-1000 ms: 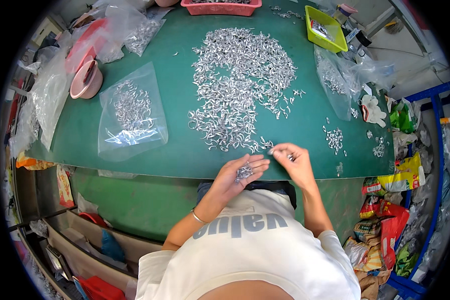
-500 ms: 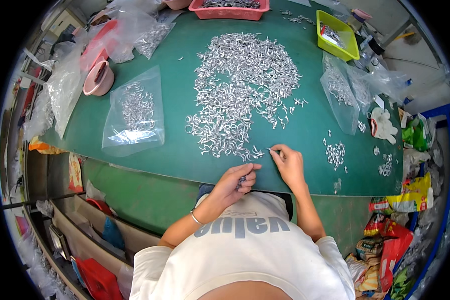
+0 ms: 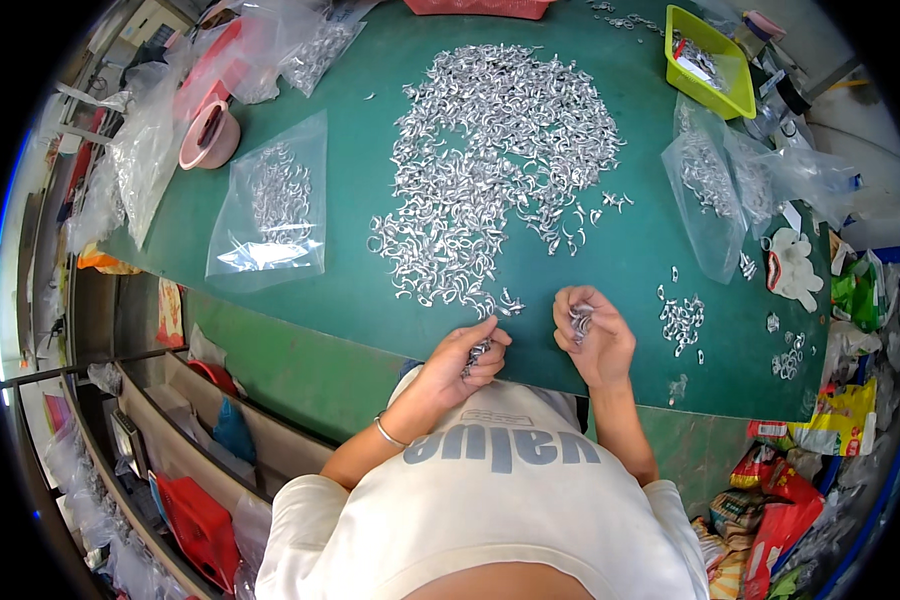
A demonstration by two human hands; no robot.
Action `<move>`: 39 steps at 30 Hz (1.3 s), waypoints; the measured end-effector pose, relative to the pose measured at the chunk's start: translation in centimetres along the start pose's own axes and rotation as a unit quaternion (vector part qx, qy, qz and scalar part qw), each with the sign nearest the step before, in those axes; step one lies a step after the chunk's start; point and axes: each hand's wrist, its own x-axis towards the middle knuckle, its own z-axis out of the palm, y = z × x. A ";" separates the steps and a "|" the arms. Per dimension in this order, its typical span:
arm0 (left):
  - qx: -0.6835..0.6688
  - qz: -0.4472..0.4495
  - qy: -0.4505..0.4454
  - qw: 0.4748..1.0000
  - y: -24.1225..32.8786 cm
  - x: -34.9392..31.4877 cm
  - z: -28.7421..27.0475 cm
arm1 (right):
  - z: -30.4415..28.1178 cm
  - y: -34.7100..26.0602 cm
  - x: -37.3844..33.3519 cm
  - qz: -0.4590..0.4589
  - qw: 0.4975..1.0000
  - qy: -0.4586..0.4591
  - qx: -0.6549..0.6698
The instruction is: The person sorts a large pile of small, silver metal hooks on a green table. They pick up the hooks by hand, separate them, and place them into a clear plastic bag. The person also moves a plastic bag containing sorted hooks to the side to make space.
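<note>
A broad pile of small curved silver metal pieces (image 3: 510, 140) covers the middle of the green table (image 3: 355, 200). At the table's near edge, my left hand (image 3: 462, 362) is closed around several of these pieces, partly hidden by the fingers. To its right, my right hand (image 3: 598, 335) is raised with curled fingers, and several silver curved pieces (image 3: 581, 318) show between thumb and fingers. The two hands are apart. Just beyond my left hand lie a few loose pieces (image 3: 510, 303) at the pile's near tip.
A clear bag of metal pieces (image 3: 282, 190) lies left, beside a pink bowl (image 3: 210, 138). On the right are a yellow-green basket (image 3: 708, 90), more filled bags (image 3: 705, 190), a white glove (image 3: 794, 270) and a small heap of metal parts (image 3: 681, 322). A pink tray (image 3: 480, 8) stands at the back.
My right hand has drawn away from the pile's tip to the right and turned, now showing several pieces in its fingers. My left hand stays nearly in place. The whole view has shifted slightly.
</note>
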 end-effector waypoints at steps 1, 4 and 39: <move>-0.006 -0.001 0.004 1.000 0.0 -0.1 -0.1 | 0.6 0.0 0.1 0.008 0.999 0.030 0.018; 0.008 0.001 0.015 1.000 -0.1 -0.5 -0.2 | -0.9 0.3 0.6 0.083 0.970 0.076 -0.214; 0.027 0.004 -0.005 1.000 1.6 -1.8 -1.4 | -1.2 0.6 2.1 0.105 0.982 -0.089 0.126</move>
